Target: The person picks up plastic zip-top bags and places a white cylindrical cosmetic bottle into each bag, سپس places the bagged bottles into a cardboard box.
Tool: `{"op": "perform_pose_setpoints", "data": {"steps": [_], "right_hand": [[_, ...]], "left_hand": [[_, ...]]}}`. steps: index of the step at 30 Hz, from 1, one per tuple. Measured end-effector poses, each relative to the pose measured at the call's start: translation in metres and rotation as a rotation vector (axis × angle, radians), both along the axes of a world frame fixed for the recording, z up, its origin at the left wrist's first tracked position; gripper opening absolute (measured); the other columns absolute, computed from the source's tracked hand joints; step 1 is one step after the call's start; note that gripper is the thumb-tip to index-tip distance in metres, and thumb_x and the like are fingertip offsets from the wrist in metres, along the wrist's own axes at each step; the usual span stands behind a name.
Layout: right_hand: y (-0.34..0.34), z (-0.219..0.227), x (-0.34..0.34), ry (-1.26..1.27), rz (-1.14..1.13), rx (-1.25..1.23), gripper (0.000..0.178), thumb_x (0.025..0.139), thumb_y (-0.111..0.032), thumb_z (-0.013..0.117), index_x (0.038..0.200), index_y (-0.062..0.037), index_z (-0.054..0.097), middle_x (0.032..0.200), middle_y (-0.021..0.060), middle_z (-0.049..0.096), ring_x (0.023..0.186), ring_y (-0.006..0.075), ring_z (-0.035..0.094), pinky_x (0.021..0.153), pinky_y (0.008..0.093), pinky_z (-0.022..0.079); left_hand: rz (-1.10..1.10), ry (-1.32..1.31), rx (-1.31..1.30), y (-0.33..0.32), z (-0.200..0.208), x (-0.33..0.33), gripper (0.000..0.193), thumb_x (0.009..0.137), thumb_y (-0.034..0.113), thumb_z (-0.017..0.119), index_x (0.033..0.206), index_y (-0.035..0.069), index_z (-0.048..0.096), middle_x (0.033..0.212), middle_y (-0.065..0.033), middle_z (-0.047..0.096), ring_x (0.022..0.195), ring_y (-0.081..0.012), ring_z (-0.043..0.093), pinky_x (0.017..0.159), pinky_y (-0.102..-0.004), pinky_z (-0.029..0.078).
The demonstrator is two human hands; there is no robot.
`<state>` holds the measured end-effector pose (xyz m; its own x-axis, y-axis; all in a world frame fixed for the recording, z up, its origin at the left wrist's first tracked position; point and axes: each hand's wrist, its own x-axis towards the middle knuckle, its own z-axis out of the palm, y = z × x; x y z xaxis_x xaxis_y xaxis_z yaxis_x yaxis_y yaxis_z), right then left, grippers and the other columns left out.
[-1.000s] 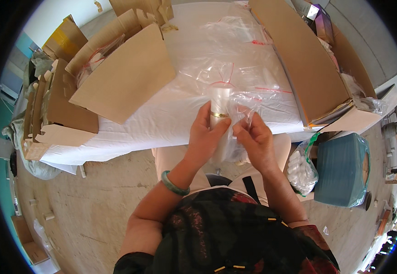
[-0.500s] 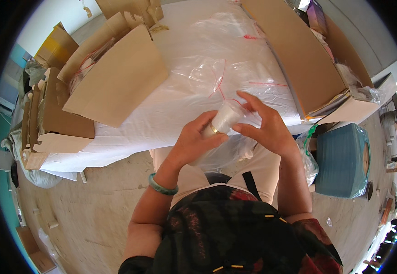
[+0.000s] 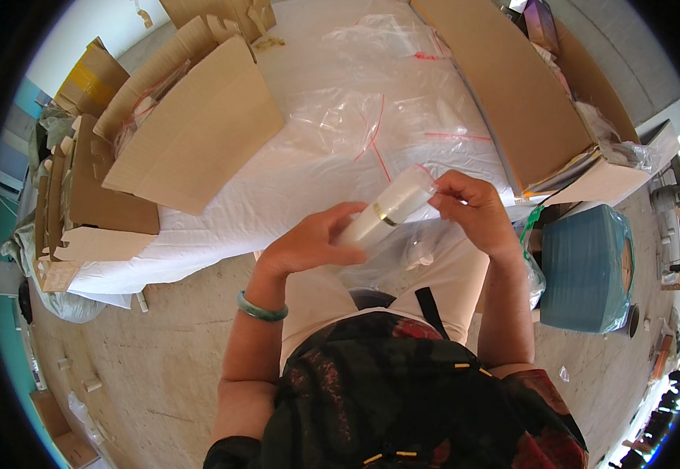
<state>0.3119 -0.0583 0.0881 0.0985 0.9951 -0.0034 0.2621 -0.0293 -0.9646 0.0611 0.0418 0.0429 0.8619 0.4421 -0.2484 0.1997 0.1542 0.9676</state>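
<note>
A white cylindrical bottle [image 3: 405,197] with a gold band lies tilted in front of me, its upper end pointing away to the right. It appears to be inside a clear plastic bag [image 3: 422,170] with a reddish edge at that end. My left hand [image 3: 309,237] is wrapped round the bottle's lower end. At the upper end, my right hand [image 3: 477,209] pinches the bag's edge between thumb and fingers. Several clear zip bags [image 3: 340,117] with red strips lie flat on the white-covered table beyond my hands. More clear plastic hangs over my lap.
Open cardboard boxes stand on the table: a tilted one [image 3: 207,125] at left and a long one [image 3: 504,94] at right, holding plastic. A smaller carton [image 3: 113,184] sits far left. A blue-wrapped bundle [image 3: 586,270] stands on the floor at right.
My left hand has slid to the bottle's lower end, showing more of the bottle and its gold band. The right hand has closed from spread fingers onto the bag's edge.
</note>
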Motion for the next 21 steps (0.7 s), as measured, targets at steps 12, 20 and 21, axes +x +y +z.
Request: {"op": "perform_pose_setpoints", "data": {"steps": [12,20,21], "right_hand": [[-0.002,-0.021,0.007,0.399,-0.131,0.165,0.004,0.088,-0.003,0.062,0.091,-0.0047,0.059,0.081,0.0002,0.062,0.074,0.0069,0.054,0.069,0.0220,0.043],[-0.005,-0.018,0.008,0.601,-0.130,0.092,0.038,0.082,-0.003,0.068,0.117,-0.0027,0.053,0.091,0.0040,0.064,0.076,0.0096,0.055,0.069,0.0229,0.044],[-0.005,-0.017,0.007,0.588,-0.114,0.072,0.043,0.081,-0.004,0.069,0.120,-0.0023,0.051,0.092,0.0038,0.064,0.076,0.0095,0.055,0.069,0.0227,0.044]], "left_hand": [[0.542,-0.488,-0.275,-0.002,-0.004,-0.004,0.064,0.077,-0.002,0.070,0.135,0.004,0.044,0.111,-0.0067,0.059,0.090,-0.0161,0.059,0.081,-0.0319,0.052],[0.520,-0.465,-0.194,-0.004,0.000,-0.001,0.061,0.076,-0.007,0.069,0.131,0.004,0.047,0.105,-0.0048,0.060,0.083,-0.0147,0.059,0.072,-0.0300,0.051],[0.509,-0.459,-0.191,-0.003,0.000,-0.002,0.060,0.076,-0.007,0.069,0.131,0.004,0.047,0.104,-0.0047,0.060,0.082,-0.0146,0.059,0.071,-0.0296,0.051]]}}
